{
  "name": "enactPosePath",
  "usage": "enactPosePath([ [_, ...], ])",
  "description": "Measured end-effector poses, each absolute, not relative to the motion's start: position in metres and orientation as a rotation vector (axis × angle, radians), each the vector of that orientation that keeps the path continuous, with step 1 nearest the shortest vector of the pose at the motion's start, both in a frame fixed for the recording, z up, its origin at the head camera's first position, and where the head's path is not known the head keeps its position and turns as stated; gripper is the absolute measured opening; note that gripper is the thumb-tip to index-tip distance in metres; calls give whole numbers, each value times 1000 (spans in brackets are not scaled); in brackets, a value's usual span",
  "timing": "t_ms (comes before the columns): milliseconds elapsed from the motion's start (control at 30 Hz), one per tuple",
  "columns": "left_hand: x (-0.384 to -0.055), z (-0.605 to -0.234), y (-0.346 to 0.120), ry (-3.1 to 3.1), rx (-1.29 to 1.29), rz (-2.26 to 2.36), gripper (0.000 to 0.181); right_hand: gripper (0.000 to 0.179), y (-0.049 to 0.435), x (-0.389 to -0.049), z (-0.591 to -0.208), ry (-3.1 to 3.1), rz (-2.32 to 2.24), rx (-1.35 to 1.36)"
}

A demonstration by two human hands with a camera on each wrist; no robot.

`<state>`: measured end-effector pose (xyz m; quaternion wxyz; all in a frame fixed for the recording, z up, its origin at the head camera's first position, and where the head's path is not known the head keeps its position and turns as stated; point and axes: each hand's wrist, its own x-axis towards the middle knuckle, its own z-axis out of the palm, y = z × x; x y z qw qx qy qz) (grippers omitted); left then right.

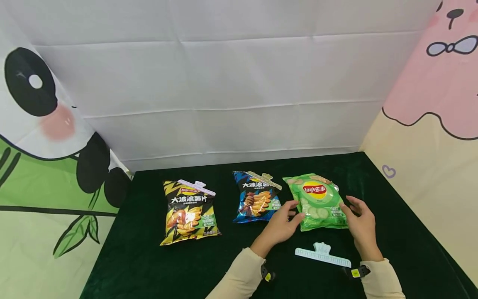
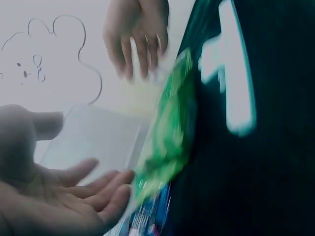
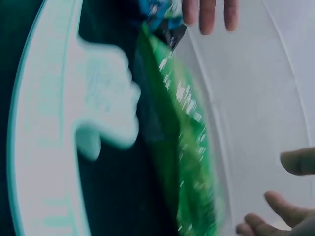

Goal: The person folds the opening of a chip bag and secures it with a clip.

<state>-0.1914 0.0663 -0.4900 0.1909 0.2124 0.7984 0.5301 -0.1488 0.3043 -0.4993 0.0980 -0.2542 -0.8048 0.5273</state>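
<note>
A green bag of Lay's chips (image 1: pixel 317 203) lies face up on the dark green cloth. My left hand (image 1: pixel 281 224) is at its lower left side, fingers spread and loosely bent. At its right edge is my right hand (image 1: pixel 362 226), thumb and fingers apart. Both wrist views show the palms facing the bag, with neither hand gripping anything. Closer to me lies a pale blue ruler-like bag clip (image 1: pixel 323 255), not attached to any bag; the right wrist view shows this clip (image 3: pixel 49 123) large and blurred.
Left of the green bag lies a blue chip bag (image 1: pixel 257 203) with a gold clip (image 1: pixel 264 180) across its top. Further left is a black and yellow chip bag (image 1: pixel 190 214) with a lilac clip (image 1: pixel 197 187). A white cloth wall (image 1: pixel 239 104) rises behind the table.
</note>
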Motion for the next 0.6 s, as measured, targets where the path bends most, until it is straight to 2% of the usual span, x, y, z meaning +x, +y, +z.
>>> enactPosePath([
  [167,-182,-494,93,2204,415,1389,73,67,317,-152,-511,-2496,1656,-760],
  [300,-178,-500,103,2136,293,1411,80,73,319,-153,-518,-2536,1699,-773],
  [467,-175,-504,106,2095,244,1441,75,82,322,-153,-522,-2566,1792,-779],
  [600,-173,-505,105,2111,248,1400,71,80,326,-154,-523,-2533,1860,-813],
])
